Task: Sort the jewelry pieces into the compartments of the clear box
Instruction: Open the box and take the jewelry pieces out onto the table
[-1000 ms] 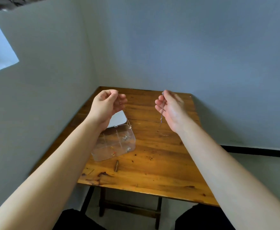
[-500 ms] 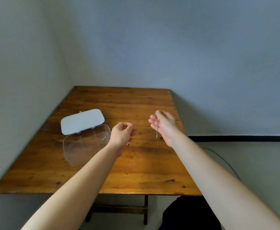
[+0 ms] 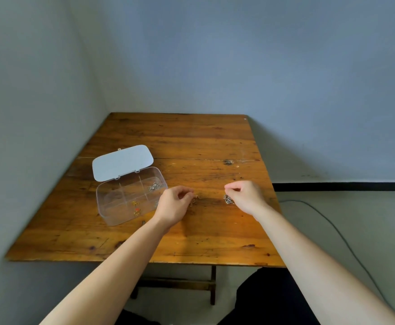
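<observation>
The clear box (image 3: 112, 211) stands open on the left part of the wooden table (image 3: 191, 242), its white lid (image 3: 122, 161) folded back. A silver piece (image 3: 154, 186) lies in a far right compartment, and small gold and red pieces (image 3: 136, 207) lie in a near one. Just right of the box, my left hand (image 3: 174, 204) is pinched low over the table with a small gold piece (image 3: 194, 200) at its fingertips. My right hand (image 3: 246, 195) is pinched over a heaped silver chain (image 3: 228, 200) resting on the wood.
Small bits lie near a dark knot (image 3: 228, 162) in the far right of the table. Walls close in on the left and behind. A cable (image 3: 332, 227) runs over the floor on the right. The near table edge (image 3: 145, 261) is above my knees.
Both hands have dropped from chest height to the table. The silver chain that hung from my right hand now lies heaped on the wood. The view has swung down and to the right.
</observation>
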A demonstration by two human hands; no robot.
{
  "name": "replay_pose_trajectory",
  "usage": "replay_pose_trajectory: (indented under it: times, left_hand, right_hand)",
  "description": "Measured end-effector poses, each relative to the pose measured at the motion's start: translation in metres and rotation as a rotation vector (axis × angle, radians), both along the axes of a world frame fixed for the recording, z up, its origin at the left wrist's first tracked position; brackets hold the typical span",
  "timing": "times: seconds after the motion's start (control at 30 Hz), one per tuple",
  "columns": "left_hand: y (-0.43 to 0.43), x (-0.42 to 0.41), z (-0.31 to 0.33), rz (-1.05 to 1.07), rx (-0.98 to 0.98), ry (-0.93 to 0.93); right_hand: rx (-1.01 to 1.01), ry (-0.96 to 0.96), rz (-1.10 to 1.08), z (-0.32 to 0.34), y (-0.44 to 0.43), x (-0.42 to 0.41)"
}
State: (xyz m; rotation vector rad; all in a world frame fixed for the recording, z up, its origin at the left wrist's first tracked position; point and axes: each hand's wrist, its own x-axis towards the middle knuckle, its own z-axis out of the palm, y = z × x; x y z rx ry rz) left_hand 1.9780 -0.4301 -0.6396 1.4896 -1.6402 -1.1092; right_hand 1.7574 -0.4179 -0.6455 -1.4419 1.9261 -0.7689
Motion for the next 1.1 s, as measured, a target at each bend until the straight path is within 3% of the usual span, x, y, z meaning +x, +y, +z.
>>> replay_pose_trajectory:
  times: [0.17, 0.3, 0.4, 0.57, 0.67, 0.9, 1.1]
  left_hand:
    - [0.020, 0.037, 0.014, 0.046, -0.250, -0.007]
    - [0.021, 0.085, 0.015, 0.100, -0.419, -0.273]
    - [0.012, 0.119, 0.010, 0.052, -0.356, -0.532]
    - [-0.003, 0.137, 0.004, -0.080, -0.214, -0.706]
    - [-0.007, 0.137, 0.002, -0.145, -0.177, -0.746]
    - [-0.007, 0.134, -0.005, -0.217, -0.237, -0.826]
    - [-0.009, 0.138, -0.004, -0.260, -0.235, -0.830]
  right_hand:
    - [-0.136, 0.003, 0.026, -0.001, -0.006, 0.022]
    - [-0.235, -0.035, 0.116, 0.002, -0.012, 0.061]
    - [-0.271, -0.012, 0.253, 0.008, -0.014, 0.096]
    - [-0.193, 0.255, 0.569, 0.019, -0.021, 0.134]
    - [-0.165, 0.461, 0.683, 0.028, -0.027, 0.141]
    - [-0.062, 0.696, 0.875, 0.030, -0.040, 0.157]
    - [-0.073, 0.708, 0.878, 0.026, -0.046, 0.170]
